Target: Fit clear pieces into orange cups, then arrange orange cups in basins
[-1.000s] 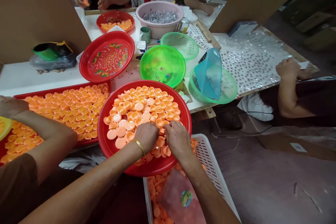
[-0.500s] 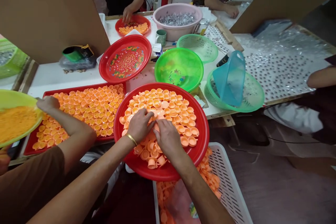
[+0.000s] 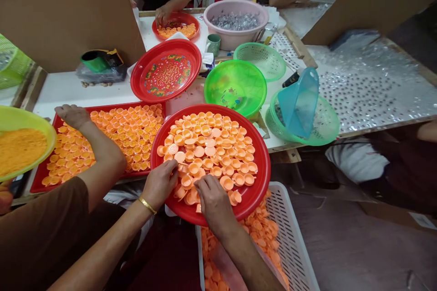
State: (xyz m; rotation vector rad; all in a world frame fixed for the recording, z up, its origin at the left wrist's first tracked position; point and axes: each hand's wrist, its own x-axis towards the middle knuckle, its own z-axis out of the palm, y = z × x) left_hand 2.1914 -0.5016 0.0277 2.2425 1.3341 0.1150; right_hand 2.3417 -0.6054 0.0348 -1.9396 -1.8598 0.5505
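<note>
A round red tray point(image 3: 257, 177) in front of me holds several orange plastic caps point(image 3: 211, 145). My left hand point(image 3: 160, 184), with a gold bracelet at the wrist, rests on the tray's near left rim, its fingers curled onto the caps. My right hand point(image 3: 213, 198) lies on the caps at the near edge with its fingers bent down among them. What the fingers hold, if anything, is hidden. Below the tray stands a white slotted crate point(image 3: 295, 241) with more orange caps in it.
A person's arm in a brown sleeve point(image 3: 90, 150) reaches over a rectangular red tray point(image 3: 37, 184) of caps on my left, beside a yellow-green bowl point(image 3: 25, 120) of orange material. Behind are an empty red plate point(image 3: 165, 72), green bowl point(image 3: 235, 86), green baskets, a pink basin point(image 3: 235, 36) and other people's hands.
Both my hands have drawn back from the tray's middle to its near edge. The caps now lie more spread out. The neighbour's hand has moved farther up the rectangular tray.
</note>
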